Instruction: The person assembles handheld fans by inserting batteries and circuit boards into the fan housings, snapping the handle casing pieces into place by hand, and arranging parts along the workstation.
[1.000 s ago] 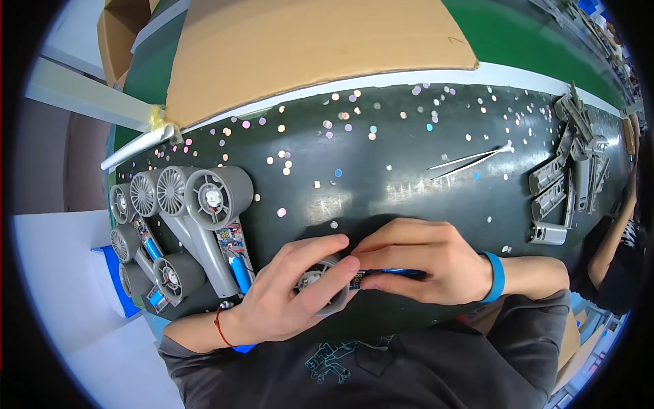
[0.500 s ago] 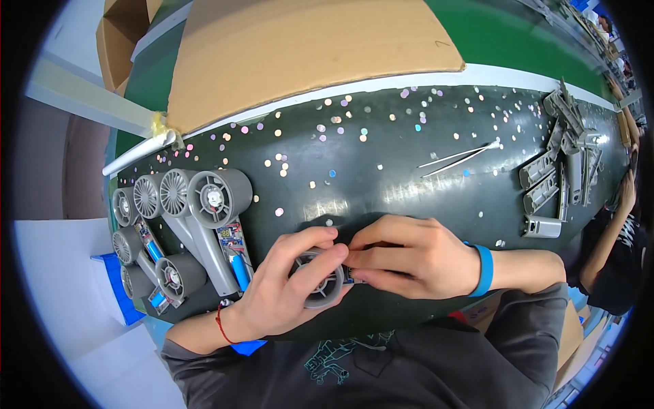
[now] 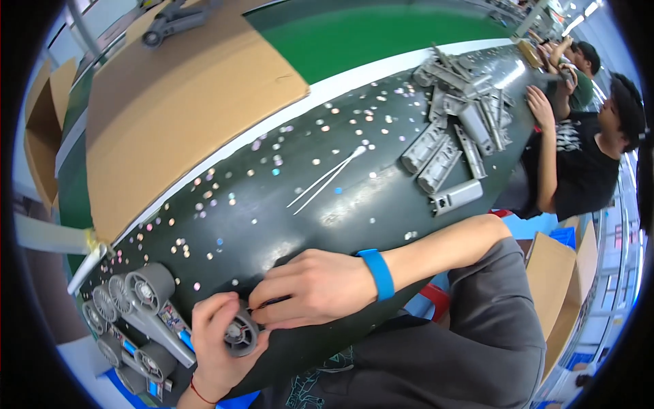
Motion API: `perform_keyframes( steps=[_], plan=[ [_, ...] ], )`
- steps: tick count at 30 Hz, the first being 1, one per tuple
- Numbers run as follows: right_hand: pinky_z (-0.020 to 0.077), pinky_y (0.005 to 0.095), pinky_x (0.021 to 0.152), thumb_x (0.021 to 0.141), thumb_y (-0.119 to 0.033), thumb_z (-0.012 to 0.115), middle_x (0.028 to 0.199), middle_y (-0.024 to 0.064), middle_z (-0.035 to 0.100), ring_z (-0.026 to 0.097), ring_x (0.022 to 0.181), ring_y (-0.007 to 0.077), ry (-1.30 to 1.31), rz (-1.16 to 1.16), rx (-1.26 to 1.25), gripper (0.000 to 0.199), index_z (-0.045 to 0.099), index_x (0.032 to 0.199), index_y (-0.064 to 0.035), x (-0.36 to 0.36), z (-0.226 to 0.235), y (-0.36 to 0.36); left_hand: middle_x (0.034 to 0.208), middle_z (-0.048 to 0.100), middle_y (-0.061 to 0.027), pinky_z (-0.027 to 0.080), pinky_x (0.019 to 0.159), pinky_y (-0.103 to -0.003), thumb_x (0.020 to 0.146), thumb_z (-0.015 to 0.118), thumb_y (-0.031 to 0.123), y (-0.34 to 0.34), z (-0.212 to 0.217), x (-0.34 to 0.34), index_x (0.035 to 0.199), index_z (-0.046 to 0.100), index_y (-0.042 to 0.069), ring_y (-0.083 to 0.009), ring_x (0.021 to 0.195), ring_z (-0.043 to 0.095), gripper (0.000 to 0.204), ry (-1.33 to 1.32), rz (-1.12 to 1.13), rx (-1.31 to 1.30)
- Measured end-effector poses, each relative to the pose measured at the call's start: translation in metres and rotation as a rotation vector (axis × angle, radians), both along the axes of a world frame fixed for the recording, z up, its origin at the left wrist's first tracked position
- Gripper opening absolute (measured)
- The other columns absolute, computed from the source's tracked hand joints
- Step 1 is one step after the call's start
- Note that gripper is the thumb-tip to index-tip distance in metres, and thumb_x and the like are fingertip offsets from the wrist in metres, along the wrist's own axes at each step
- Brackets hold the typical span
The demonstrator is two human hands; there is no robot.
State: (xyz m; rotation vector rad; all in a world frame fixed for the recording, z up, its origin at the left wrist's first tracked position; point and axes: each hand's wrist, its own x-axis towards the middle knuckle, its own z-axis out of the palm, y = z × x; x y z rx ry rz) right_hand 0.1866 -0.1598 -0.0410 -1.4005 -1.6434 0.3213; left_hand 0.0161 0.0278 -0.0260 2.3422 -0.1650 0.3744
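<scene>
My left hand (image 3: 216, 337) is closed around the round grey head of a handheld fan (image 3: 253, 341), whose hub and spokes face up. Against the side of that fan head, the fingers of my right hand (image 3: 320, 290) are pinched together. Something thin and dark shows between them, too hidden to name. The rest of this fan's body is covered by my hands. Left of my left hand lie several part-built handheld fans (image 3: 146, 290), with grey round heads and handles. Some have an exposed circuit board and a blue battery (image 3: 185, 337).
Metal tweezers (image 3: 328, 180) lie on the dark table (image 3: 327, 238) amid scattered small round dots. A pile of grey handle shells (image 3: 436, 160) sits to the right. Cardboard (image 3: 184, 116) spans the far left, bearing grey parts (image 3: 180, 22). Co-workers (image 3: 579, 146) sit along the right side.
The view has swung right, so the table and fans sit lower left and the co-workers show more. Both hands are still at the same fan.
</scene>
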Motion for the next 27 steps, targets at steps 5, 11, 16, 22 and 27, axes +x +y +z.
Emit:
perform_keyframes(
  steps=[5, 11, 16, 22, 27],
  plan=[
    [0.0551, 0.0386, 0.068, 0.090, -0.022, 0.072, 0.104, 0.0042, 0.061, 0.060, 0.100, 0.0248, 0.017, -0.052, -0.125, 0.023, 0.068, 0.108, -0.0080, 0.002, -0.001, -0.003, 0.113, 0.064, -0.0175, 0.052, 0.090, -0.045, 0.069, 0.087, 0.003, -0.010, 0.010, 0.016, 0.122, 0.061, 0.004, -0.0384, 0.103, 0.062, 0.060, 0.016, -0.010, 0.057],
    [0.0562, 0.0394, 0.077, 0.088, -0.023, 0.074, 0.113, 0.0050, 0.064, 0.062, 0.106, 0.0254, -0.065, -0.154, -0.026, 0.035, 0.066, 0.119, -0.0084, -0.001, 0.013, -0.010, 0.111, 0.065, -0.0169, 0.050, 0.090, -0.044, 0.072, 0.087, 0.002, -0.014, 0.031, 0.014, 0.115, 0.064, 0.002, -0.0378, 0.101, 0.062, 0.049, 0.098, 0.049, 0.197],
    [0.0553, 0.0423, 0.083, 0.079, -0.017, 0.080, 0.114, 0.0111, 0.067, 0.066, 0.101, 0.0310, -0.356, -0.475, -0.325, 0.043, 0.068, 0.120, -0.0096, 0.039, 0.087, -0.146, 0.110, 0.065, -0.0161, 0.051, 0.090, -0.044, 0.074, 0.086, 0.002, -0.021, 0.051, 0.017, 0.112, 0.065, 0.003, -0.0373, 0.102, 0.062, 0.043, 0.103, -0.050, 0.353],
    [0.0462, 0.0452, 0.095, 0.059, -0.001, 0.080, 0.110, 0.0145, 0.064, 0.059, 0.108, 0.0389, -0.494, -0.842, -0.858, 0.049, 0.065, 0.106, -0.0034, 0.051, 0.081, -0.224, 0.106, 0.064, -0.0099, 0.053, 0.086, -0.044, 0.068, 0.083, 0.011, -0.011, 0.029, 0.029, 0.101, 0.067, 0.006, -0.0320, 0.097, 0.063, 0.037, 0.142, -0.103, 0.358],
    [0.0482, 0.0439, 0.087, 0.058, 0.006, 0.078, 0.110, 0.0153, 0.064, 0.059, 0.100, 0.0393, -0.381, -0.807, -0.785, 0.051, 0.065, 0.106, -0.0053, 0.053, 0.079, -0.219, 0.107, 0.062, -0.0056, 0.056, 0.079, -0.036, 0.072, 0.083, 0.017, -0.015, 0.035, 0.022, 0.105, 0.067, 0.010, -0.0257, 0.100, 0.062, 0.037, 0.119, -0.084, 0.421]
  ],
)
